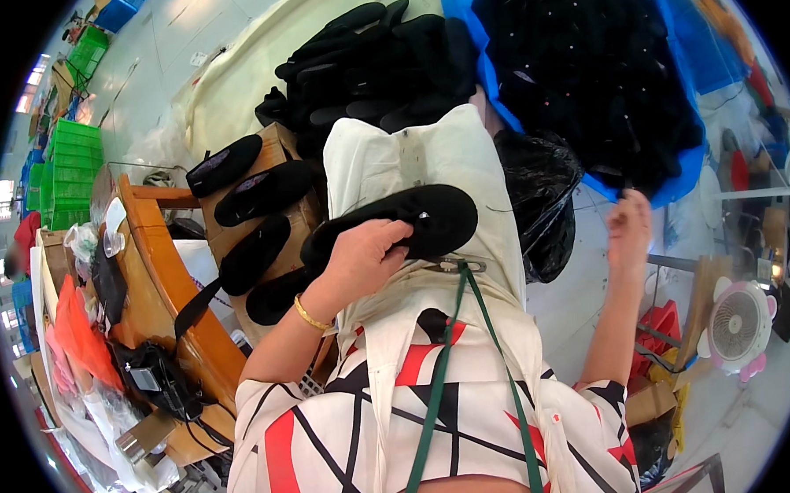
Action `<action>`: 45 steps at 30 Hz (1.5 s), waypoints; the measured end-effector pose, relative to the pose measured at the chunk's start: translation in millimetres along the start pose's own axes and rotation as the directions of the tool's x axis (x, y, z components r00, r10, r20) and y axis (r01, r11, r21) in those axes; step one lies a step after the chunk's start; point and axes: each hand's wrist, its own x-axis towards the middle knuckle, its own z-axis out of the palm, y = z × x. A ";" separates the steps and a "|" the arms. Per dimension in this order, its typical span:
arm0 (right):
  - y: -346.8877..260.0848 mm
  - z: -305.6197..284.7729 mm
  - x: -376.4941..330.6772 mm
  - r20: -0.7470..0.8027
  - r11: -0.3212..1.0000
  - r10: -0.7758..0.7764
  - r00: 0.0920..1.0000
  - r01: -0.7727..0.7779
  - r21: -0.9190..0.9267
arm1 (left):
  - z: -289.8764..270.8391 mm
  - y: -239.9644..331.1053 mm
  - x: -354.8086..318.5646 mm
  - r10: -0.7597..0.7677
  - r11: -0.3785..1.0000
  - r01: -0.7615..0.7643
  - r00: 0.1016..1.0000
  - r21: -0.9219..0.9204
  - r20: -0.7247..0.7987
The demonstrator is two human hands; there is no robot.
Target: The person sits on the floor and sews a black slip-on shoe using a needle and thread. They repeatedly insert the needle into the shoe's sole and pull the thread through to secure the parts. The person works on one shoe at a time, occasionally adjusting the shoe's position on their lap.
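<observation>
Across the cream apron (408, 149) on my lap lies a black cloth shoe (447, 231) with a small white spot on its upper. My left hand (360, 261) is closed on the shoe's near side, thumb and fingers pressing its edge. Off to the right, my right hand (629, 229) is raised beside the blue-lined bag, well apart from the shoe. Its fingertips are pinched together; anything between them is too small to make out. More black shoes (265, 192) lie in a row on a cardboard box (272, 150) to the left.
A heap of black shoes (369, 62) lies ahead on a pale sheet. Black pieces fill a large blue bag (484, 66) at the far right, with a black plastic bag (543, 200) beside it. A wooden stool (154, 283) stands left, a fan (739, 327) right.
</observation>
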 end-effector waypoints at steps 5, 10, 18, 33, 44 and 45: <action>51.1 118.5 -54.8 0.540 0.899 0.341 0.769 -0.100 -0.425 | -5.0 -2.6 -1.8 0.024 0.996 -0.027 0.999 0.089 0.036; 61.1 182.1 -86.4 0.637 0.830 0.321 0.701 0.115 -0.545 | 4.3 -36.7 -19.3 -0.189 0.908 0.199 0.980 -0.369 0.062; 65.3 201.7 -87.1 0.658 0.821 0.251 0.710 0.204 -0.533 | 5.4 -21.4 -17.8 -0.419 0.473 0.471 0.864 -0.745 0.281; 81.3 198.3 -84.1 0.591 0.823 0.441 0.675 -0.042 -0.567 | -6.8 -43.2 -14.6 -0.369 0.107 0.554 0.793 -0.826 0.484; 77.9 198.0 -88.6 0.709 0.831 0.157 0.687 0.296 -0.471 | 0.5 -30.6 -7.5 -0.516 0.227 0.547 0.769 -0.806 0.377; 77.8 198.2 -89.5 0.711 0.831 0.141 0.689 0.308 -0.463 | 0.8 -29.9 -5.5 -0.523 0.262 0.557 0.768 -0.788 0.369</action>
